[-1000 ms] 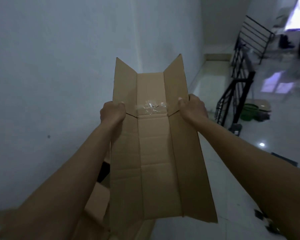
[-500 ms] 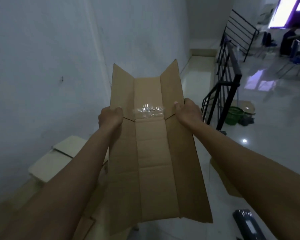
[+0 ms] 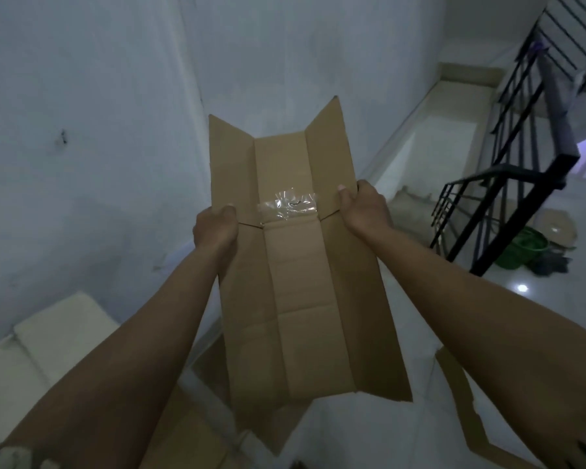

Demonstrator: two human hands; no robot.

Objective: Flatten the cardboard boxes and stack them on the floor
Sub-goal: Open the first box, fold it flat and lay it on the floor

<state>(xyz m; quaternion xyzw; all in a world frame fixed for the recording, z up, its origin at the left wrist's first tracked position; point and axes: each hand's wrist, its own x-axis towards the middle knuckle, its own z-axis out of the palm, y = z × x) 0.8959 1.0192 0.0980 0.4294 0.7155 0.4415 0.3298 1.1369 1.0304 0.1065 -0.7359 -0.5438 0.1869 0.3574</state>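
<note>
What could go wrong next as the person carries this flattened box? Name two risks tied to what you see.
The flattened box fills the view ahead, hiding cardboard pieces lying on the floor, so a trip seems possible. Crumpled tape sits between the left hand and right hand; it could stop boxes stacking flat.

Floor (image 3: 430, 170): pale glossy tile, one light spot reflected at right.
Near left: pale cardboard boxes (image 3: 48, 336) by the wall.
Near right: brown cardboard piece (image 3: 460, 397).
Far right: green basket (image 3: 525, 247) beside railing (image 3: 508, 184).
</note>
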